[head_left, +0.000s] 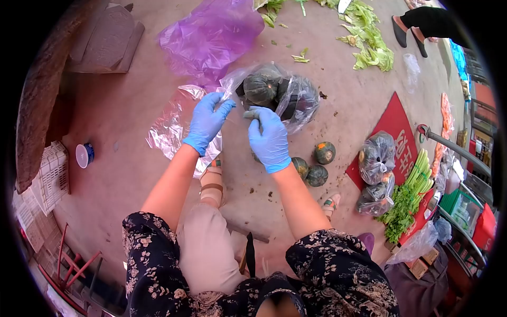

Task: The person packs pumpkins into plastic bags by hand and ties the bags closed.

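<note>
A clear plastic bag (pixel 302 105) with dark green squashes (pixel 261 87) inside lies on the floor in front of me. My left hand (pixel 207 121), in a blue glove, pinches the bag's stretched left edge. On the near side of the bag is my right hand (pixel 268 138), also gloved, its fingers curled and the tips soiled. Whatever those fingers pinch is too small to make out. Loose round squashes (pixel 325 152) rest on the floor to the right of my right forearm.
Above my left hand spreads a purple plastic bag (pixel 211 39), with silvery plastic film (pixel 171 119) below it. Leafy scraps (pixel 372 45) lie at the top. To the right are filled bags (pixel 377 156) on a red sheet (pixel 390 119) and green stalks (pixel 406 201). Another person's feet (pixel 409 36) show upper right.
</note>
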A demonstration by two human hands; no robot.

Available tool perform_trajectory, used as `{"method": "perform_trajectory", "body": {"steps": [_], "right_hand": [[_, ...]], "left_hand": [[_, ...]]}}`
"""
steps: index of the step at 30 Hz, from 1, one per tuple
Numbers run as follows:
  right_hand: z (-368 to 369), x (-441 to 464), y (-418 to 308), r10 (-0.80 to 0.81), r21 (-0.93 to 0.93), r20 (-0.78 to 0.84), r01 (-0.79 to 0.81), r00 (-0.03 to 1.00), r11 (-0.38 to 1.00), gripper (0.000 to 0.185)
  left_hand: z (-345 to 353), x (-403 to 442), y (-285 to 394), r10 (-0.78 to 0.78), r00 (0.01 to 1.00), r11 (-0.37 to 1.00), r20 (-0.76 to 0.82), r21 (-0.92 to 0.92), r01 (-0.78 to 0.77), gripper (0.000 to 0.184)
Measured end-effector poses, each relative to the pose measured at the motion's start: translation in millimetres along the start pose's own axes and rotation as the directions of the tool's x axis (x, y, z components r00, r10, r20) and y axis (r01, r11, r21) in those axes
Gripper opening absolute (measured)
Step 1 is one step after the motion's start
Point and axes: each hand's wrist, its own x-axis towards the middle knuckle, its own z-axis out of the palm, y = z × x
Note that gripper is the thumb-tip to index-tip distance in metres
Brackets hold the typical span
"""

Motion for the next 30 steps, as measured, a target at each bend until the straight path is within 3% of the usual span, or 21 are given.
{"method": "perform_trajectory", "body": {"steps": [1,3,6,9,10,12,13,14,16,17,18,19,20,21,23,24,26,27,28,29,30], "right_hand": [[-9.9,3.0,4.7,0.227,0.11,-0.095,-0.216,0.969,0.97,0.015],[-18.0,7.9,32.3,0.506,0.018,-0.161,-0.51,0.847,0.86,0.021],[-15.4,19.5,62.0,0.747,-0.583,0.147,-0.553,0.648,0.595,0.037],[1.5,10.9,87.3,0.654,-0.601,0.386,-0.36,0.651,0.713,0.041],[-0.6,8.8,88.4,0.577,-0.533,0.398,-0.332,0.713,0.778,0.03],[-14.5,7.3,83.8,0.128,-0.444,0.283,0.011,0.951,0.896,0.025],[-25.8,9.6,75.3,-0.119,-0.419,0.201,0.195,0.972,0.887,0.023],[-40.4,16.2,61.2,-0.183,-0.347,0.178,0.236,0.967,0.908,0.019],[-50.7,16.3,69.8,-0.061,0.102,0.294,0.032,0.954,0.994,0.019],[-55.1,16.0,72.6,-0.023,0.309,0.365,-0.098,0.931,0.946,0.02],[-60.3,15.3,66.8,0.125,0.565,0.526,-0.455,0.841,0.688,0.02],[-65.9,20.0,63.8,0.167,0.538,0.627,-0.578,0.761,0.613,0.018],[-71.9,26.1,59.6,0.196,0.495,0.72,-0.69,0.666,0.529,0.018],[-74.4,29.3,58.2,0.211,0.434,0.802,-0.788,0.558,0.436,0.017],[-62.1,24.4,60.6,0.259,0.34,0.815,-0.79,0.518,0.511,0.018],[-53.8,21.9,58.9,0.273,0.31,0.806,-0.767,0.525,0.561,0.017],[-48.5,19.3,57.1,0.326,0.18,0.814,-0.743,0.48,0.645,0.018],[-51.1,16.1,60.7,0.296,0.155,0.667,-0.516,0.684,0.843,0.017],[-55.7,9.6,66.2,0.19,0.065,0.503,-0.256,0.843,0.964,0.017],[-60.0,3.5,69.0,0.023,-0.078,0.342,0.004,0.94,0.997,0.017],[-75.3,10.0,50.4,0.236,-0.164,0.319,-0.192,0.918,0.968,0.012]], "left_hand": [[0.5,1.3,4.3,0.042,0.999,0.994,-0.005,-0.102,-0.042,0.03],[-3.1,2.7,17.0,0.119,0.992,0.947,-0.035,-0.296,-0.124,0.034],[12.1,4.5,16.1,0.222,0.96,0.829,0.169,-0.551,-0.094,0.023],[22.9,19.0,2.1,0.203,0.918,0.823,0.342,-0.568,0.03,0.031],[26.4,23.0,8.8,0.201,0.907,0.827,0.369,-0.561,0.044,0.03],[29.7,30.9,25.2,0.069,0.874,0.855,0.481,-0.479,0.197,0.029],[34.4,33.2,32.2,-0.001,0.836,0.883,0.548,-0.392,0.258,0.03],[40.2,35.3,39.1,-0.072,0.792,0.902,0.606,-0.299,0.311,0.033],[46.2,41.6,43.5,-0.171,0.71,0.907,0.683,-0.173,0.385,0.044],[49.0,44.0,44.8,-0.111,0.709,0.875,0.697,-0.269,0.402,0.044],[52.6,46.6,46.1,-0.047,0.709,0.833,0.704,-0.364,0.417,0.045],[56.3,49.2,46.8,0.016,0.711,0.779,0.703,-0.454,0.432,0.046],[60.3,55.8,38.8,0.083,0.679,0.917,0.73,-0.323,0.235,0.047],[63.3,57.7,40.9,0.012,0.648,0.947,0.761,-0.216,0.236,0.043],[68.4,60.6,47.4,-0.138,0.586,0.975,0.799,0.005,0.223,0.035],[75.4,61.7,51.4,0.075,0.593,0.994,0.802,-0.015,-0.104,0.03],[85.5,55.9,59.7,-0.018,0.671,1.0,0.741,0.022,0.003,0.027],[87.6,53.3,66.6,-0.068,0.706,0.998,0.705,0.038,0.058,0.025],[91.6,53.8,58.4,-0.038,0.746,0.969,0.665,-0.158,0.191,0.027],[90.5,54.0,58.2,-0.019,0.762,0.943,0.647,-0.242,0.229,0.028],[87.7,53.6,58.5,-0.002,0.778,0.909,0.628,-0.323,0.263,0.029]]}}
